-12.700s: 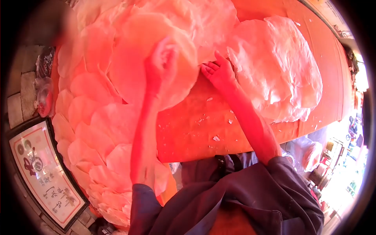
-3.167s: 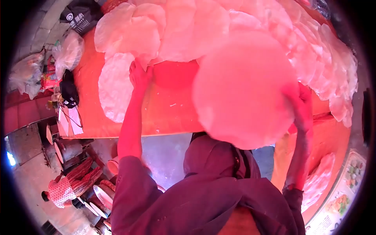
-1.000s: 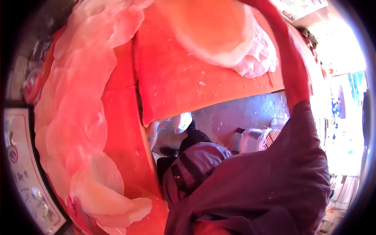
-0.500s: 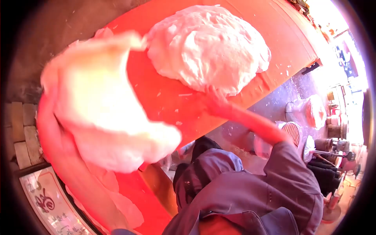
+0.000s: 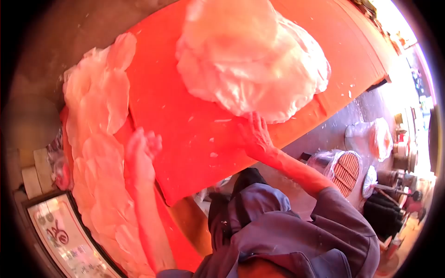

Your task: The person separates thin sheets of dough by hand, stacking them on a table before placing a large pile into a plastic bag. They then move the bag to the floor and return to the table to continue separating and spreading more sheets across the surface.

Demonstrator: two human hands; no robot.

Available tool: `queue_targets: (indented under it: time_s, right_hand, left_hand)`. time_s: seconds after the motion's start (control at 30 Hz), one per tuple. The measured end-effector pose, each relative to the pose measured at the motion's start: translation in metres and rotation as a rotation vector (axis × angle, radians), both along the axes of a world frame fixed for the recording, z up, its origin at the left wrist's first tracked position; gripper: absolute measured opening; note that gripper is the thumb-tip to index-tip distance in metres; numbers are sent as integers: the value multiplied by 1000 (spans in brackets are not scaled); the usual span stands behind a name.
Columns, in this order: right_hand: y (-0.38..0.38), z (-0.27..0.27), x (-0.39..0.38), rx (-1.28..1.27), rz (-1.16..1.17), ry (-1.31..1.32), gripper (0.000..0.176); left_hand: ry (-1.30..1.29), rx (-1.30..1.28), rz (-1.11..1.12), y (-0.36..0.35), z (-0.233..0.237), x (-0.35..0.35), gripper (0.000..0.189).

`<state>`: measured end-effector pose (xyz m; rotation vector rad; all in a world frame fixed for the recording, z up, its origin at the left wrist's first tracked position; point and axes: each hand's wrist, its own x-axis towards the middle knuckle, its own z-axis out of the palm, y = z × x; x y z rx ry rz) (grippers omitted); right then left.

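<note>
On my feed the person's right hand (image 5: pixel 255 136) lies open on the red tabletop (image 5: pixel 185 129). Its fingers are spread and its fingertips (image 5: pixel 252 118) touch the near rim of the stack of thin round sheets (image 5: pixel 252 60). That stack is a heap of pale, translucent discs, like rice paper, piled unevenly so that their edges fan out on the right side. It sits on the far part of the tabletop, straight ahead of the right hand and up against it. The right forearm runs back from the hand over the table's near edge to a grey sleeve (image 5: pixel 333 217).

The left hand (image 5: pixel 141 155) is well apart from the stack, off to the left and nearer to the body. It hangs over the left edge of the tabletop. It is blurred, but I read it as loosely open with the fingers half bent, and I can make out nothing in it. Just beside it, on its outer side, a row of overlapping sheets (image 5: pixel 99 153) runs in a long band from the far left corner down towards the lower left. These are laid out singly like scales, not heaped. I cannot tell whether the left hand touches that row.

Small white flakes (image 5: pixel 213 154) are scattered on the bare red surface between the two hands. A framed signboard (image 5: pixel 65 241) lies at the lower left. On the ground to the right stand a round slatted basket under plastic (image 5: pixel 343 171) and a tied plastic bag (image 5: pixel 371 136).
</note>
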<state>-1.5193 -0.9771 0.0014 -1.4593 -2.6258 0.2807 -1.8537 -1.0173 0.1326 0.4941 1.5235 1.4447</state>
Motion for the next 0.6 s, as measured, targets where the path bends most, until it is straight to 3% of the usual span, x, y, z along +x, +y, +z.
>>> queue_targets:
  time_s: [0.1, 0.23, 0.33, 0.47, 0.53, 0.6]
  right_hand:
    - [-30, 8, -33, 9, 153, 42, 61]
    - [-120, 11, -156, -100, 519, 258, 55]
    - [-187, 6, -223, -230, 791, 304, 52]
    - [-273, 26, -281, -174, 1028, 258, 56]
    - [-302, 27, -289, -155, 1143, 160, 60]
    - [-299, -3, -297, -104, 1093, 77, 63]
  left_hand:
    - [87, -87, 144, -136, -86, -41, 35]
    - [143, -198, 471, -303, -183, -62, 35]
    - [444, -364, 539, -404, -168, -66, 35]
    - [862, -619, 773, -563, -152, -100, 34]
    - [953, -765, 934, -651, -151, -122, 35]
    - [1001, -934, 1044, -722, -164, -148, 38]
